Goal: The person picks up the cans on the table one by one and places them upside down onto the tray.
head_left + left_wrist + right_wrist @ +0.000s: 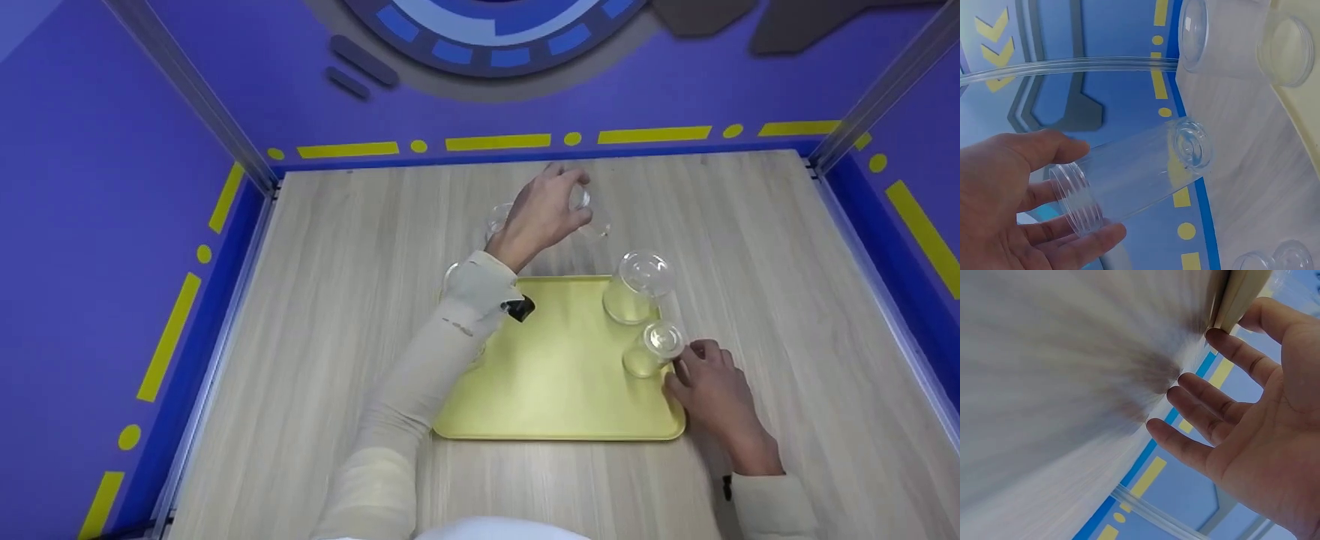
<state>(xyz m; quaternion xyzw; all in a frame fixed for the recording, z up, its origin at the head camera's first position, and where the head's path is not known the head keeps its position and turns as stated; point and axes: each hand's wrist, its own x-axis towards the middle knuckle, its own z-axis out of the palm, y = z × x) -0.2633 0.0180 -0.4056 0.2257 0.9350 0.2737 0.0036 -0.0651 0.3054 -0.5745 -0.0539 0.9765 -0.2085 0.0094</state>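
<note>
My left hand [541, 214] grips a clear plastic jar [1134, 174] by its screw-threaded mouth, thumb on one side and fingers on the other, near the table's far edge. The jar's ringed base points away from the palm in the left wrist view. At the right edge of a yellow tray [562, 360], my right hand [716, 390] pinches the rim between thumb and forefinger, its other fingers [1196, 410] spread down to the table. Beside it on the tray stand a small clear jar [651, 351] and a larger clear jar [637, 289], bases up.
Another clear container [496, 216] shows partly behind the left hand. Along the tray's left side, more clear rims [450, 276] are mostly hidden by the left sleeve [420, 390]. Blue panels [510, 112] with yellow marks enclose the wooden table [757, 300] at the back and sides.
</note>
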